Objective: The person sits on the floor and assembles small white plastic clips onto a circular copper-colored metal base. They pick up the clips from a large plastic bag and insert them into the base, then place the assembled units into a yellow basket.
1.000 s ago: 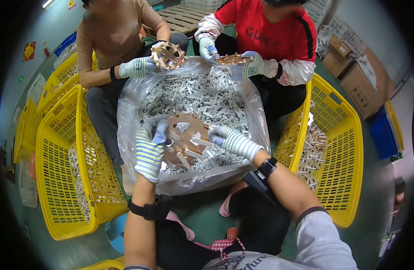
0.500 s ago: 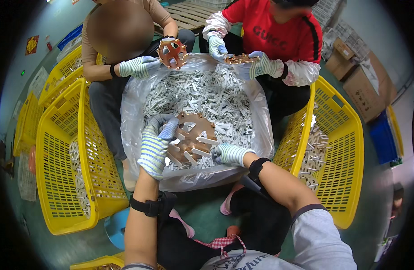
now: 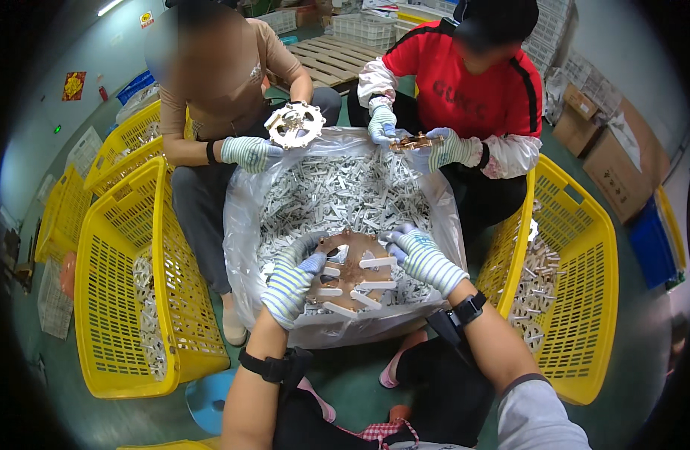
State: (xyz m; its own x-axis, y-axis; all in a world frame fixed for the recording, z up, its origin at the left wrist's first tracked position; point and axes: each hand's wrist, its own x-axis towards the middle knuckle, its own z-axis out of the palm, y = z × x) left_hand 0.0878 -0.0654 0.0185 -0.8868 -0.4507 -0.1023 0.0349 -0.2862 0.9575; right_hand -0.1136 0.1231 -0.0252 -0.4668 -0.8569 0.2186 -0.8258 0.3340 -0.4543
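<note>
A copper-coloured round plate [image 3: 352,259] with cut-outs is held over a lined bin. Several flat white strips [image 3: 376,285] stick out from its lower and right rim. My left hand [image 3: 291,285], in a striped knit glove, is closed on the plate's left edge, thumb on the face. My right hand [image 3: 427,261], gloved alike, has its fingertips closed at the upper right rim; whether a strip is also between them is hidden. Beneath the plate, loose white strips [image 3: 337,187] fill the clear plastic liner [image 3: 244,262].
Opposite, one person holds a similar round plate [image 3: 295,126] and another a copper-coloured piece [image 3: 416,142]. Yellow baskets stand at left [image 3: 120,300] and right [image 3: 577,300], with white parts inside. A blue basin [image 3: 210,401] is on the floor, cardboard boxes [image 3: 622,161] at right.
My right hand has moved from the plate's lower right up to its upper right rim. The white strips' positions around the plate have shifted. The left-hand person's plate now shows a bright face.
</note>
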